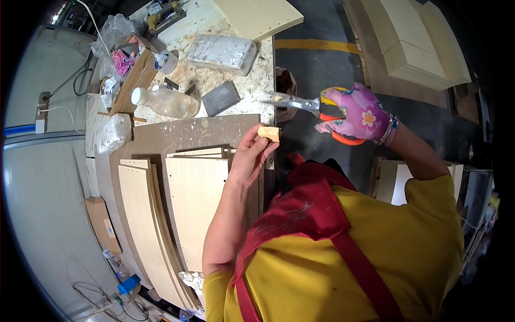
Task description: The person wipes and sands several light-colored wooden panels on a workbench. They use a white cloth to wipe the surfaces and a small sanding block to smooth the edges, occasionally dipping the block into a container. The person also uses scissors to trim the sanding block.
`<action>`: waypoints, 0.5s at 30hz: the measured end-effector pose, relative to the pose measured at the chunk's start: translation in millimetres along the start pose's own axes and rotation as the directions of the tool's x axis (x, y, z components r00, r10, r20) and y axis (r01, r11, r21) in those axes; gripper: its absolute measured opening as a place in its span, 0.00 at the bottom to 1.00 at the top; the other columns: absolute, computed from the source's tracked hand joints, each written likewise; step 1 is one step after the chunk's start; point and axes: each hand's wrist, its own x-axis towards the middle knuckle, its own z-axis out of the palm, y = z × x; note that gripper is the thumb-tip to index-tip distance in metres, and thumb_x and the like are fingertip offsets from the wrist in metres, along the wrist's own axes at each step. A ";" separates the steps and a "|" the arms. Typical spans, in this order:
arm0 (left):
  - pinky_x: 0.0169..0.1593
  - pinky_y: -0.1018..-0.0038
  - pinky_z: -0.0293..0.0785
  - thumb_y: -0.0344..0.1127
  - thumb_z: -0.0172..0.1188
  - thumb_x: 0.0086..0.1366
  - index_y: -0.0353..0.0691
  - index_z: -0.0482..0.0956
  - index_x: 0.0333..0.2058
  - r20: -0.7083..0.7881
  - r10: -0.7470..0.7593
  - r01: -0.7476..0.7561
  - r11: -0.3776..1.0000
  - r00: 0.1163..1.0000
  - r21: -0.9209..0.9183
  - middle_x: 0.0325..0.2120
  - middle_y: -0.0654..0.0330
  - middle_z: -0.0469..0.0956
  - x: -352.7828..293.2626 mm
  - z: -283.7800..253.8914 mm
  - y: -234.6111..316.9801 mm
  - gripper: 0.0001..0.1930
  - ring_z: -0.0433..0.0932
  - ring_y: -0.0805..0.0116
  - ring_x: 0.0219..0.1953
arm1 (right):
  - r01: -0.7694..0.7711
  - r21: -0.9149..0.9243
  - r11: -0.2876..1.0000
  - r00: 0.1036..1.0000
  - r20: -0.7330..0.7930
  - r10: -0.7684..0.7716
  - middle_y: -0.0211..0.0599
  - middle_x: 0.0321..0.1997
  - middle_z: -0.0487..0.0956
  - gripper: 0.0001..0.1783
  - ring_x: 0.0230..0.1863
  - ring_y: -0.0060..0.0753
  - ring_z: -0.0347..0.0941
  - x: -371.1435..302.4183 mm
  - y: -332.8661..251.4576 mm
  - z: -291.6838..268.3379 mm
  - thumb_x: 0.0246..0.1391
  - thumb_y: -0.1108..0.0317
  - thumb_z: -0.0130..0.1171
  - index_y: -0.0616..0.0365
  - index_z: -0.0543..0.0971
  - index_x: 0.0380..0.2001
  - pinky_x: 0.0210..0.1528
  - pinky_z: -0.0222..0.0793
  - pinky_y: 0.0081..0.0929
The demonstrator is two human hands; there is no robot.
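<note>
My bare left hand (248, 156) pinches a small pale-yellow block (269, 133) with rough edges between thumb and fingers, over the right edge of the workbench. What the block is made of, I cannot tell. My right hand (363, 115), in a pink flowered glove, grips a pair of scissors (307, 103) with orange and yellow handles. Their metal blades point left toward the bench and are smeared by motion; they are apart from the block. Beyond the left hand a dark grey block (220, 98) lies on the bench.
A plastic bottle (170, 103) lies on the bench beside a white-smeared block (222, 54) and a cardboard box (134, 75). Pale drilled wooden panels (199, 206) stand stacked on the left, near my left forearm. More panels (413, 48) are piled at the far right.
</note>
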 end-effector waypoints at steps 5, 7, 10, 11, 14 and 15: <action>0.54 0.70 0.75 0.24 0.52 0.65 0.40 0.70 0.52 0.001 0.036 -0.036 0.999 0.999 -0.010 0.44 0.60 0.75 -3.4 -0.4 4.6 0.17 0.75 0.67 0.48 | 0.143 -0.001 0.990 0.986 -0.089 -0.142 0.37 0.35 0.79 0.38 0.34 0.42 0.74 -5.7 -5.1 -5.7 0.33 0.38 0.69 0.53 0.76 0.44 0.45 0.66 0.35; 0.53 0.72 0.75 0.24 0.52 0.65 0.40 0.71 0.52 -0.011 0.039 -0.039 0.999 0.999 -0.006 0.44 0.60 0.75 -4.0 -2.2 5.4 0.16 0.75 0.68 0.47 | 0.168 -0.052 0.984 0.985 -0.035 -0.170 0.35 0.38 0.79 0.38 0.34 0.42 0.72 -5.0 -13.0 -11.1 0.31 0.39 0.69 0.53 0.77 0.43 0.45 0.65 0.35; 0.52 0.71 0.76 0.25 0.53 0.64 0.42 0.72 0.51 -0.028 0.040 -0.039 0.999 0.999 0.035 0.44 0.61 0.75 -4.1 -6.6 3.1 0.16 0.75 0.68 0.47 | 0.275 -0.133 0.952 0.957 -0.060 -0.285 0.35 0.38 0.80 0.38 0.34 0.41 0.73 -5.8 -10.1 0.3 0.33 0.37 0.66 0.53 0.77 0.43 0.47 0.64 0.35; 0.53 0.69 0.75 0.26 0.54 0.64 0.43 0.72 0.50 -0.022 0.045 -0.043 0.997 0.999 0.067 0.44 0.61 0.75 -4.1 -6.7 2.7 0.16 0.75 0.68 0.47 | 0.294 -0.116 0.949 0.950 -0.078 -0.303 0.34 0.39 0.80 0.38 0.35 0.40 0.73 -5.4 -8.1 6.4 0.33 0.36 0.65 0.53 0.77 0.43 0.48 0.63 0.36; 0.52 0.68 0.76 0.26 0.55 0.63 0.44 0.74 0.49 -0.047 0.056 -0.052 0.995 0.997 0.083 0.43 0.62 0.76 -5.7 -3.2 0.7 0.15 0.75 0.68 0.46 | 0.304 -0.178 0.936 0.935 -0.135 -0.329 0.34 0.39 0.80 0.37 0.35 0.39 0.74 -6.2 -11.0 11.0 0.33 0.36 0.65 0.53 0.77 0.42 0.48 0.62 0.36; 0.51 0.68 0.76 0.26 0.56 0.63 0.44 0.74 0.48 -0.060 0.057 -0.052 0.996 0.997 0.078 0.43 0.62 0.76 -5.9 -2.2 0.4 0.14 0.76 0.68 0.46 | 0.306 -0.156 0.939 0.938 -0.119 -0.325 0.34 0.38 0.80 0.37 0.35 0.39 0.74 -6.1 -10.8 13.4 0.33 0.36 0.65 0.53 0.77 0.42 0.48 0.63 0.36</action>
